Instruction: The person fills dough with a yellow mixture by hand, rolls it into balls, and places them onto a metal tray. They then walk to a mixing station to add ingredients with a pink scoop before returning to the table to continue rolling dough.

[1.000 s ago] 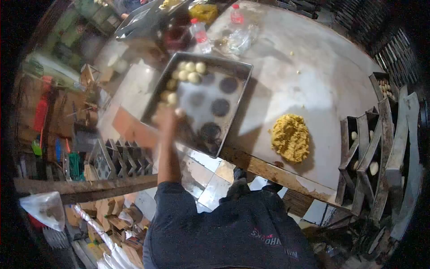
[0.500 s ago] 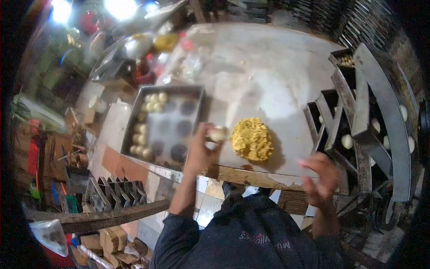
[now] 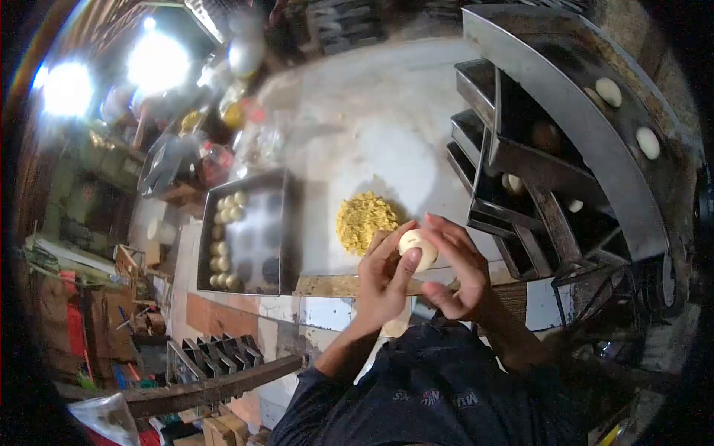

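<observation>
Above the table's near edge, my left hand (image 3: 383, 288) pinches a pale, smooth dough ball (image 3: 425, 256), with its thumb on the front of it. On the ball's other side is my right hand (image 3: 465, 271), fingers spread and curved toward it and thumb apart; whether its fingertips touch the dough is hard to tell. A crumbly yellow mound of filling (image 3: 363, 221) lies on the table just beyond my left hand.
A metal tray (image 3: 287, 245) at left holds several pale dough balls (image 3: 221, 266) along its left side. At right, metal troughs (image 3: 543, 157) lie stacked at angles, with several pale pieces among them. Plastic bags (image 3: 256, 145) sit at the back left.
My left hand has brought the dough ball rightward from beside the tray. My right hand has come in to meet it. The view has turned toward the right.
</observation>
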The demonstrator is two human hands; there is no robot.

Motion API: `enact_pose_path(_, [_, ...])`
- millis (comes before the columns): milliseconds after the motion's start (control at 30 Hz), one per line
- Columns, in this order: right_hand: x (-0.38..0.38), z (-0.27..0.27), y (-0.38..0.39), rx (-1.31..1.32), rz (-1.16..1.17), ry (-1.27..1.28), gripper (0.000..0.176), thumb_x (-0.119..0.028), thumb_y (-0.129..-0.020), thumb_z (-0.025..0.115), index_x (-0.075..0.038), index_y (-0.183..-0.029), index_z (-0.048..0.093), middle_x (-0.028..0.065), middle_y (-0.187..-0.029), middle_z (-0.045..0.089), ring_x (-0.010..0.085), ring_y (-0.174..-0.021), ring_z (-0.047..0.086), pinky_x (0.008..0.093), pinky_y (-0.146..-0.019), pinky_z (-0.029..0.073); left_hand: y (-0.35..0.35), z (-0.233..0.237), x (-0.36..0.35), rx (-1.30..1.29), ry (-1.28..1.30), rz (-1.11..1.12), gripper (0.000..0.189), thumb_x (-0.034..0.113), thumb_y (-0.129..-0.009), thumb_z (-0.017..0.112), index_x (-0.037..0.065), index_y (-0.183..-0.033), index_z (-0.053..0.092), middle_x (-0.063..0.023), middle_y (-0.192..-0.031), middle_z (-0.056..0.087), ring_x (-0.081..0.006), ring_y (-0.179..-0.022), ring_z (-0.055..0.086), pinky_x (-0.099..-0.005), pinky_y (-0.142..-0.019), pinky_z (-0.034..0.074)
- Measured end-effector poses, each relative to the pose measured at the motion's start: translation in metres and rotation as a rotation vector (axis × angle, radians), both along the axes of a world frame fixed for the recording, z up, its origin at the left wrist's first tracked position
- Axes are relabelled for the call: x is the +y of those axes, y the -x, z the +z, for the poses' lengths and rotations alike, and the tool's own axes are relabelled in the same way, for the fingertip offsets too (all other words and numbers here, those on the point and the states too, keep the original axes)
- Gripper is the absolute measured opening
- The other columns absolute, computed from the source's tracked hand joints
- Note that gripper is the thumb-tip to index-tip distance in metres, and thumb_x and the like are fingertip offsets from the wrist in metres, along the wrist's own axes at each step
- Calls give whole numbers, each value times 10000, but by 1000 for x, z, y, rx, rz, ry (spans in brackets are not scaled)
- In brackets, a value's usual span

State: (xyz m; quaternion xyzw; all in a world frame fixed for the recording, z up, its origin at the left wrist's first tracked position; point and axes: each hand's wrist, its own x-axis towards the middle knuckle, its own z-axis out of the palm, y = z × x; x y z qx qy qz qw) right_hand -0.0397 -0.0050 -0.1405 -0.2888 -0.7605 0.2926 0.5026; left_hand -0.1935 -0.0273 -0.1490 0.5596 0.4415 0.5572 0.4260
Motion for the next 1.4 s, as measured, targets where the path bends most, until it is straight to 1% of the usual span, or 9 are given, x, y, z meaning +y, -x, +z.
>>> enact_pose_path(100, [-21, -7, 20, 101, -53, 20, 390, -184, -887, 632, 10, -1217, 562, 207, -1064, 621, 301, -977, 637, 347, -825, 504, -1, -21, -33, 274, -404, 196, 398, 54, -878, 585, -20, -1267, 541, -164, -1101, 541, -235, -1029, 534, -318, -836, 455])
enact_pose_path(267, [-54, -24, 105, 283, -77, -173, 176, -133, -901, 586, 14, -990, 621, 137, -775, 657, 267, -668, 664, 335, -621, 516, 47, -15, -83, -98, -184, -9, 787, 388, -912, 543, -102, -1426, 203, -253, -1458, 258, -319, -1338, 318, -398, -1091, 243])
enact_pose_path(400, [-65, -60, 175, 29, 23, -13, 180, -158, -923, 517, -14, -962, 618, 148, -797, 565, 286, -722, 601, 344, -674, 487, 106, -30, -132, 7, 24, 375, 271, 111, -958, 545, -68, -1160, 567, -76, -924, 645, -110, -784, 596, -249, -730, 485])
enact_pose_path(500, [-74, -69, 201, 8, 82, 87, 371, -299, -983, 407, -13, -925, 636, 128, -874, 506, 279, -928, 535, 368, -889, 386, 142, -38, -160, -725, 319, 288, 309, 194, -976, 520, -29, -1185, 563, -104, -1111, 624, -169, -1024, 589, -316, -895, 466])
enact_pose_path(700, [-62, -95, 212, 29, 200, 290, 340, -276, -966, 482, -5, -842, 646, 93, -785, 620, 175, -670, 592, 298, -598, 454, 159, -101, -144, -983, 479, 178, 348, 246, -962, 536, -44, -1154, 543, -119, -1070, 640, -203, -929, 655, -284, -795, 568])
enact_pose_path(1067, [122, -186, 193, -621, -165, 242, 442, -158, -839, 666, 66, -1196, 530, 288, -1273, 492, 341, -1239, 446, 428, -1072, 334, 175, -62, -26, -691, 396, 142, 578, 230, -943, 535, -2, -1428, 321, -169, -1346, 490, -250, -1236, 482, -393, -1039, 379])
enact_pose_path(1167, [142, -190, 199, -467, -134, 548, 388, -109, -811, 664, 83, -1133, 565, 316, -1184, 534, 348, -1164, 517, 414, -981, 422, 181, -76, 7, -651, 362, 112, 530, 195, -972, 501, 36, -1443, 316, -109, -1335, 507, -190, -1203, 502, -352, -1022, 393])
enact_pose_path(1300, [160, -171, 165, -202, -86, 396, 211, -30, -836, 587, 96, -1002, 624, 256, -1024, 632, 305, -783, 680, 342, -741, 536, 172, -98, 42, -593, 467, 261, 490, 171, -957, 512, -17, -1390, 382, -166, -1297, 533, -240, -1199, 518, -398, -1041, 382])
enact_pose_path(1400, [170, -150, 145, 261, 207, 1027, 275, -10, -864, 572, 87, -1120, 597, 199, -1032, 653, 219, -822, 686, 314, -767, 551, 165, -117, 65, -616, 488, 329, 383, 149, -955, 524, -21, -1297, 487, -146, -1248, 564, -226, -1151, 551, -378, -990, 438])
